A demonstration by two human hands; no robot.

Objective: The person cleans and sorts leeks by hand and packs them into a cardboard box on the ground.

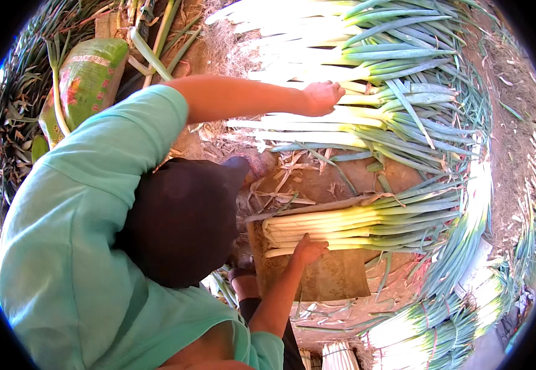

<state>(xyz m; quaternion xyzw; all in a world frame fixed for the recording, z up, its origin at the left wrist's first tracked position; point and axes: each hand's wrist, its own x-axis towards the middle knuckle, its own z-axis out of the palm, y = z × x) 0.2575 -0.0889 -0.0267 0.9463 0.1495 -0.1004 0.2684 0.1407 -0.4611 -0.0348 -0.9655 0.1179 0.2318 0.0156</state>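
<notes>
My left hand (323, 98) is closed low over a row of long green onions (317, 126), with white stalks to the left and blue-green leaves to the right. Whether a stalk is inside its fingers is hidden. Closer to me, a gathered bunch of green onions (342, 227) lies across a flat brown board (336, 277), white ends toward me. My right hand (310, 250) rests on the lower edge of that bunch, thumb and fingers apart. A dark rounded cloth shape (181, 222) covers the space between my teal sleeves.
A green package (92, 77) lies at upper left beside piled dark leaves. Dry husks (289, 188) litter the ground between the row and the board. More onions (465, 240) lie at the right, and tied bundles (425, 330) at lower right.
</notes>
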